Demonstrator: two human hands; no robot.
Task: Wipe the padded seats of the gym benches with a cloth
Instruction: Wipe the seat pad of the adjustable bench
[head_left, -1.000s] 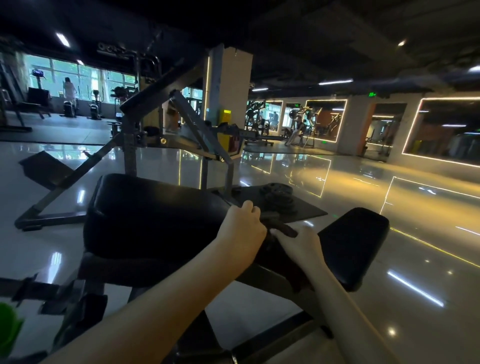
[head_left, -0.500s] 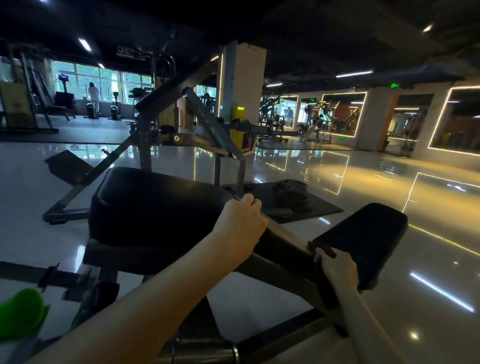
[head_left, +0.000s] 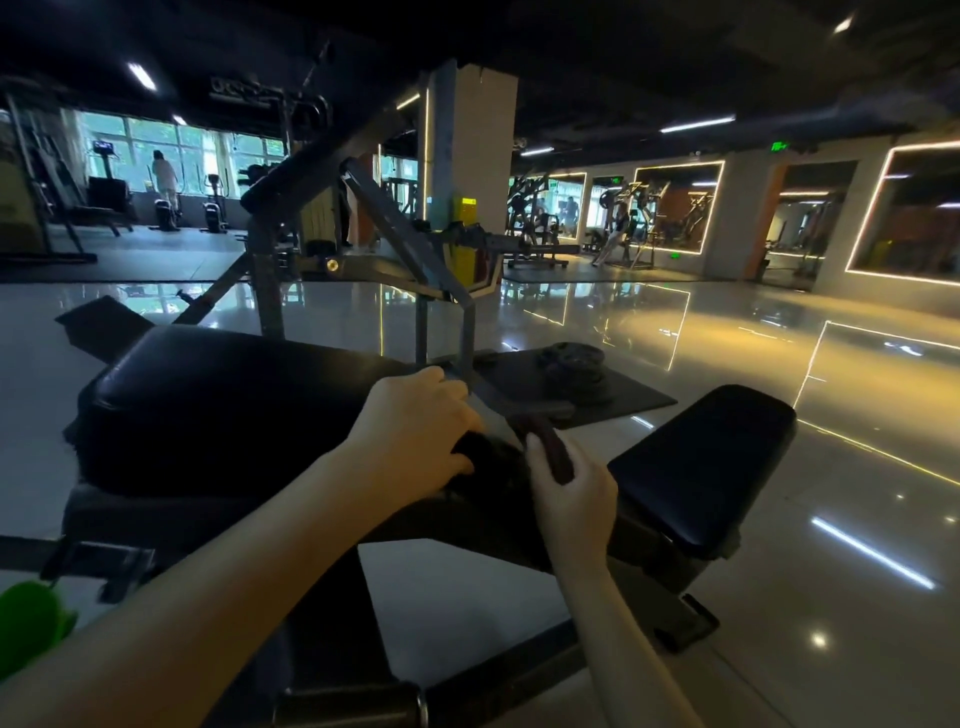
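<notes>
- Left hand (head_left: 415, 421) curls its fingers over a dark cloth (head_left: 493, 460), gripping it at the near end of the gym bench's large back pad (head_left: 223, 395).
- Right hand (head_left: 571, 493) pinches a dark brown strip (head_left: 551, 454) between thumb and curled fingers, just beside the cloth; whether the strip belongs to the cloth is unclear.
- Seat pad (head_left: 701, 457), the smaller of 2 black pads, sits just right of both hands.
- Weight plates (head_left: 571, 364) lie on a floor mat (head_left: 634, 397) beyond the bench.
</notes>
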